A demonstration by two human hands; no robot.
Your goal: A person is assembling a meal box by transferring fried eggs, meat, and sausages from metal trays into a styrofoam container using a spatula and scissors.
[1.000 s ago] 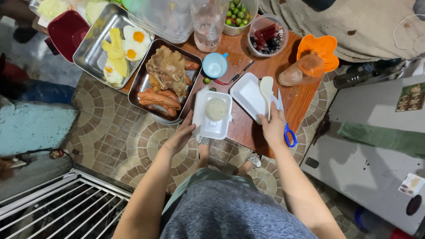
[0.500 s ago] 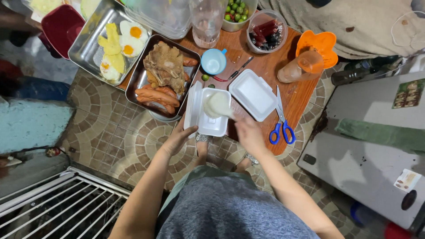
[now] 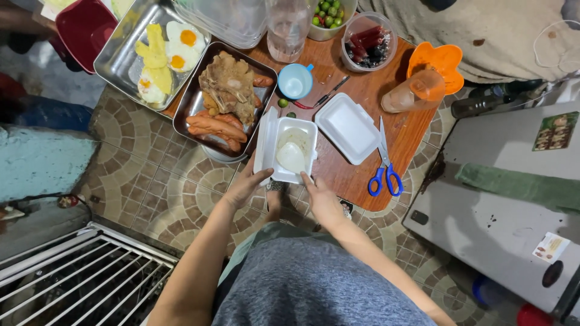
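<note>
Open white foam box [image 3: 289,148], hinged, holding a pale rice mound, at near edge of round wooden table [image 3: 353,175]. Left hand [image 3: 244,186] gripping its lid edge; right hand [image 3: 320,198] fingertip on front rim. Beside: closed foam box [image 3: 349,127], blue-handled scissors [image 3: 384,169], metal tray of sausages [image 3: 225,99].

Even, fairly bright overhead light, colours saturated. Soft short shadows under the white foam box [image 3: 294,148] and scissors [image 3: 385,163] on the wooden counter [image 3: 347,181]. Glare on the steel tray [image 3: 121,57] and clear plastic containers [image 3: 226,21]. Centre sharp; wide-angle stretch at edges, lower left grate [image 3: 78,271] dimmer, slightly soft.
</note>
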